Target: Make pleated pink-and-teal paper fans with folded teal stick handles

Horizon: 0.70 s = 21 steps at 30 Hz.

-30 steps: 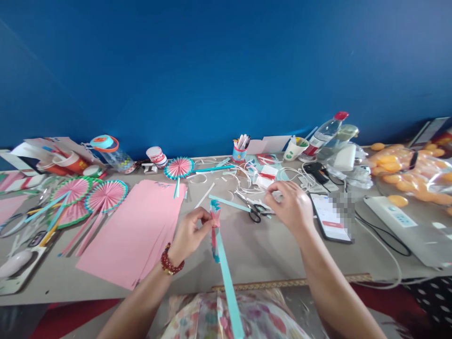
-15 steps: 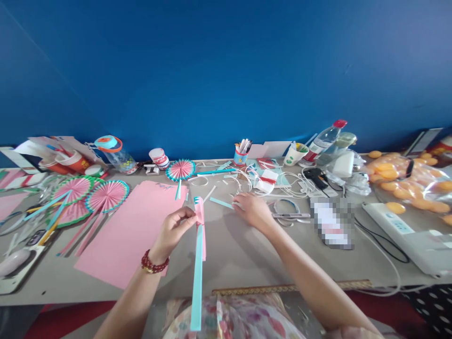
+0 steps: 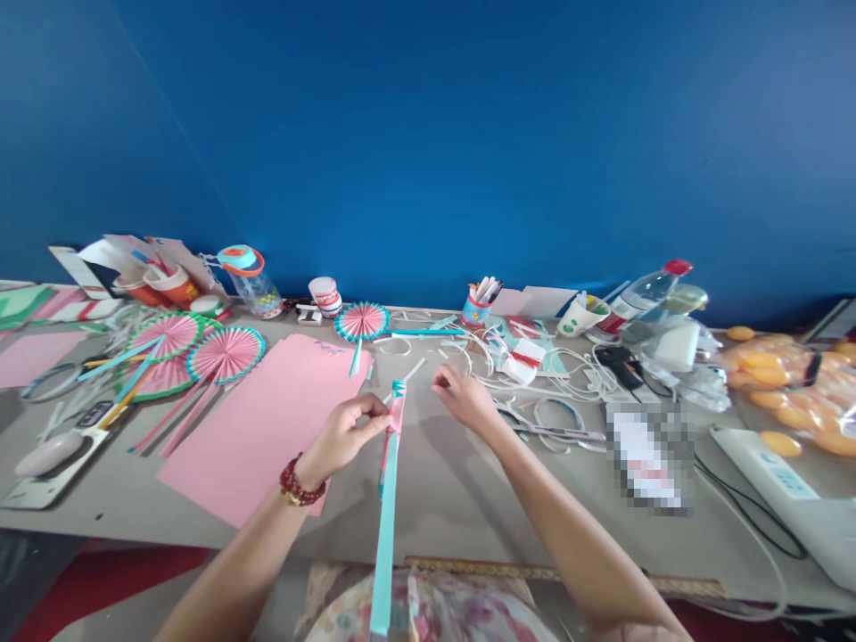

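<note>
My left hand [image 3: 348,434] pinches a folded pink paper fan [image 3: 397,412] upright above the table, between thumb and fingers. Blue shows on the fan's top edge, and a long light-blue paper strip [image 3: 384,535] hangs from it toward my lap. To the right, my right hand [image 3: 463,392] is closed, with its fingers curled together just over the tabletop; what they hold, if anything, is hidden. Beyond both hands stands a finished round pink fan [image 3: 362,323] with a blue rim. A narrow pale strip [image 3: 409,376] lies between the hands.
Pink sheets [image 3: 260,428] lie left, near more round fans [image 3: 226,354]. Scissors [image 3: 558,430] and white cables [image 3: 588,374] are right of my right hand. A pen cup [image 3: 476,309], a bottle [image 3: 642,299] and a power strip [image 3: 769,473] also stand around.
The view has shifted left, so things appear farther right. My right hand has closed and drawn back slightly; the light-blue strip at its fingertips no longer shows on the table.
</note>
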### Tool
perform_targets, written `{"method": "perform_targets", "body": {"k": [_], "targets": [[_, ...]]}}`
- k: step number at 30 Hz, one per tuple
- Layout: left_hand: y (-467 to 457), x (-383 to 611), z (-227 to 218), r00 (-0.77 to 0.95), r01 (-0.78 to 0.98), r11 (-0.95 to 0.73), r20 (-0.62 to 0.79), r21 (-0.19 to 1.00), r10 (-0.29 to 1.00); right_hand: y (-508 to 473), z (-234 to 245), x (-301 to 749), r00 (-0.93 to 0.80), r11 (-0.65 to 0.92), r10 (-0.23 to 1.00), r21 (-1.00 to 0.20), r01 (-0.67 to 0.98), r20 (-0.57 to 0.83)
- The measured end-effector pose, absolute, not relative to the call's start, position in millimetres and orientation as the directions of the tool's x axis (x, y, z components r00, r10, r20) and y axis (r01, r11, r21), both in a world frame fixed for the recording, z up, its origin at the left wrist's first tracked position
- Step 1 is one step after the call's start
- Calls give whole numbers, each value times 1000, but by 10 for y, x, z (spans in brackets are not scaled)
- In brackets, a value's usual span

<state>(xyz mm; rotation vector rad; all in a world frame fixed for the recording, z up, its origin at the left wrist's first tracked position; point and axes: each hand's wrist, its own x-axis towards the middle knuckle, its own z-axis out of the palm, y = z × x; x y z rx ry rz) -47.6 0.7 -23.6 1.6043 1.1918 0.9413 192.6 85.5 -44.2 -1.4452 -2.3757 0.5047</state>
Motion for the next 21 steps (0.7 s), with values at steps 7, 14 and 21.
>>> {"method": "perform_targets", "body": {"k": [7,14,21], "targets": [[164,-449,-280,433,281,-171,34,944,901,468,109,2288,-582,456,802,-769,448,136],[292,-293,-385,614,195,-198,38,961,788,155,499,2130,-809,701,553,-635,323,199],[388,-206,-357,682,217,-226,18,950,731,319,340,2056,-854,785,482,-531,320,196]]}}
